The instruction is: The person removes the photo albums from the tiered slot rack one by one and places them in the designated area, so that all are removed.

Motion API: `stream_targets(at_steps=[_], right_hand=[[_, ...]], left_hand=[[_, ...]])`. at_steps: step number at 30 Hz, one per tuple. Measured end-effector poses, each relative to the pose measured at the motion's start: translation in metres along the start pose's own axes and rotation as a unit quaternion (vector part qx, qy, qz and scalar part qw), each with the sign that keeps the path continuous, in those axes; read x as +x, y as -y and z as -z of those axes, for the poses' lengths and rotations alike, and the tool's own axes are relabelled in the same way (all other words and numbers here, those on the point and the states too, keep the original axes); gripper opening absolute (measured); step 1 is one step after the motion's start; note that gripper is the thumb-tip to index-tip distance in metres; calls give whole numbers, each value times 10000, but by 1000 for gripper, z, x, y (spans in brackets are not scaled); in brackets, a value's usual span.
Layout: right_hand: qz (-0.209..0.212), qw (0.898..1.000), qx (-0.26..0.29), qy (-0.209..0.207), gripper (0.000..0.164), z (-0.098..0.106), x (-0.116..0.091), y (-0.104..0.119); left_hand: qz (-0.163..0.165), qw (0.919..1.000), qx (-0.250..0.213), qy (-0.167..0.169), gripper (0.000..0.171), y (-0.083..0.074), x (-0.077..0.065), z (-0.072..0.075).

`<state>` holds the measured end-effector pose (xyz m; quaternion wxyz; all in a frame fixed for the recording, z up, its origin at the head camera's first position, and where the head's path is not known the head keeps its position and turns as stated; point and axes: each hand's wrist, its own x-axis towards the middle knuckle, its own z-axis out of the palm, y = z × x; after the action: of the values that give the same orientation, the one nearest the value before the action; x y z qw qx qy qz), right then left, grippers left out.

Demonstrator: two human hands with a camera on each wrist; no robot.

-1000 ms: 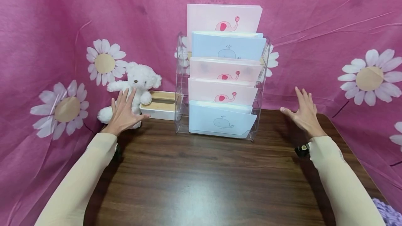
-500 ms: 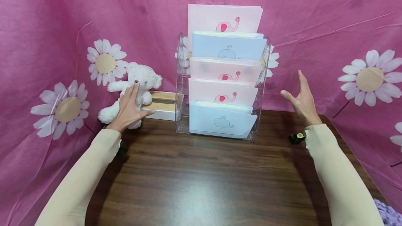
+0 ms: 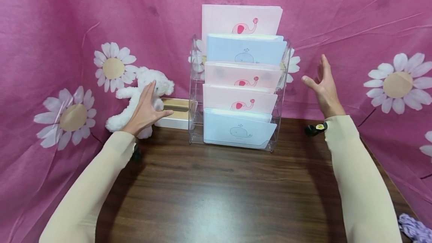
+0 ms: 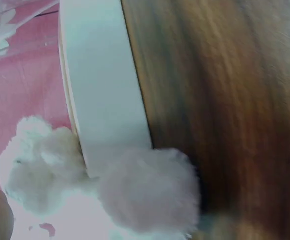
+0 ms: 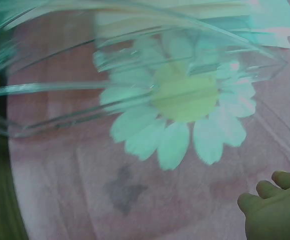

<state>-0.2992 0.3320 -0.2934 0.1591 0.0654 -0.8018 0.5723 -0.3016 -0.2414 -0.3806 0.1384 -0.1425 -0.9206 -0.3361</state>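
A clear acrylic rack [image 3: 192,130] stands on the table, with pink elephant folders [image 3: 241,18] and blue whale folders [image 3: 240,130] in its stepped tiers. My left hand [image 3: 146,111] is in front of a white plush bear [image 3: 128,113], fingers extended and thumb pointing toward the rack; it holds nothing. Whether it touches the bear cannot be told. To the right of the rack my right hand [image 3: 324,87] is raised, thumb apart from the fingers, holding nothing. In the right wrist view its fingers [image 5: 269,190] show at the lower right, apart from the rack.
A white box [image 3: 173,123] with a wood-coloured top sits between bear and rack. The brown wooden table [image 3: 216,186] spreads in front. Pink cloth [image 3: 162,21] with daisies hangs behind and at both sides. Something purple and knitted [image 3: 415,230] lies at the lower right.
My left hand has moved right, closer to the rack. My right hand has risen and turned so its fingers point up. Rack, folders, bear and box have stayed put.
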Motion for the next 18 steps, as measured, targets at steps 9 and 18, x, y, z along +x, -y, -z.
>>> stream_targets(at_steps=[9,18], right_hand=[[200,9966,802,35,95,-10,24,22],[254,9869,1589,-107,93,-14,40,36]], left_hand=[[-68,9998,-172,49,124,-24,23,-2],[163,9982,-516,265,125,-35,31,-5]])
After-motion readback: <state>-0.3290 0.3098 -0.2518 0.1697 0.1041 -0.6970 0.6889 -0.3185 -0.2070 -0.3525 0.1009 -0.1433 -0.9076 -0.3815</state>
